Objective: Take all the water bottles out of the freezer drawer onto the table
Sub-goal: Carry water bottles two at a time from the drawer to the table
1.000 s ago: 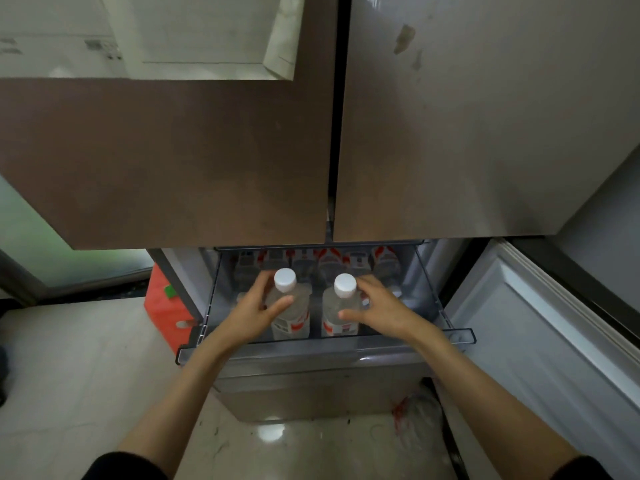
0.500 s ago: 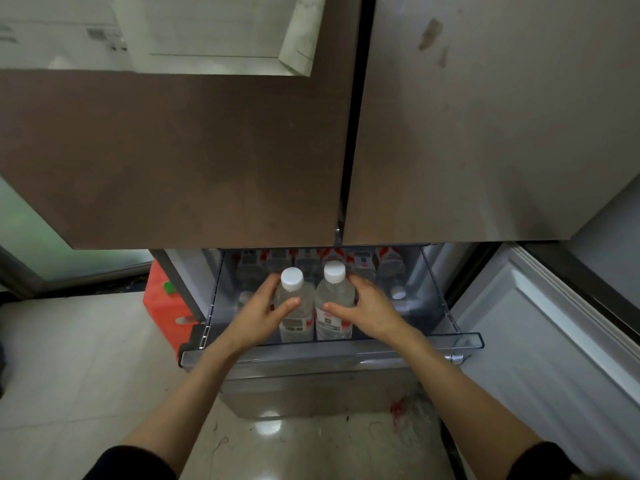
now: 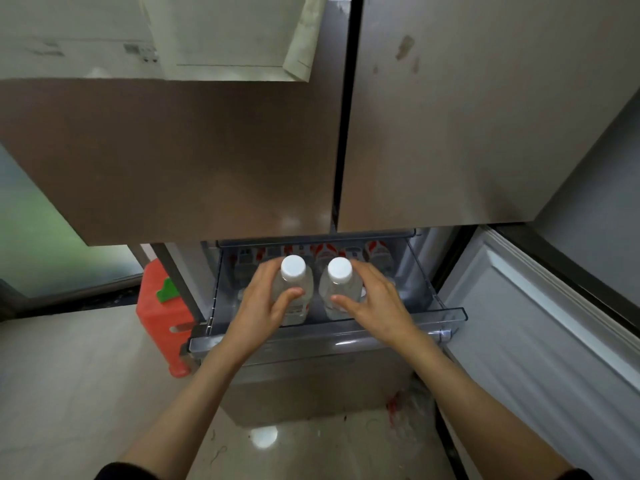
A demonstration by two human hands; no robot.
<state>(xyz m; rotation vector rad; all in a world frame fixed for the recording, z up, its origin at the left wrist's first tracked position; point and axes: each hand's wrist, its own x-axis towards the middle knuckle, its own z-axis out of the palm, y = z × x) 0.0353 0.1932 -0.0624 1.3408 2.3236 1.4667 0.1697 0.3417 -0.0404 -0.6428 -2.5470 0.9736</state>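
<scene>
**A:** Nearest the camera, what do the two hands hold?

**B:** One bottle each. The left hand [image 3: 265, 303] wraps the body of the left bottle [image 3: 293, 292], thumb across the front; the right hand [image 3: 372, 301] curls round the right bottle [image 3: 337, 292] the same way. Both bottles stand upright, side by side, close to each other, white caps up, at the front edge of the open freezer drawer [image 3: 325, 336].

**A:** Are they clear of the drawer?

**B:** Hard to say. Their bases sit behind the drawer's clear front wall, so lifted or resting, I cannot tell.

**A:** How will they handle?

**B:** Judging by the full, cloudy bodies, probably heavy for their size, and stiff if frozen. Cold plastic may be wet or frosted, so slippery. A full wrap at mid-body, on or just above the label, looks safer than a pinch at the cap.

**A:** And farther back?

**B:** More bottles [image 3: 377, 252] with red-and-white labels lie along the drawer's rear edge, under the closed upper doors [image 3: 242, 161]. No surface is in view, so plenty of the job seems left.
</scene>
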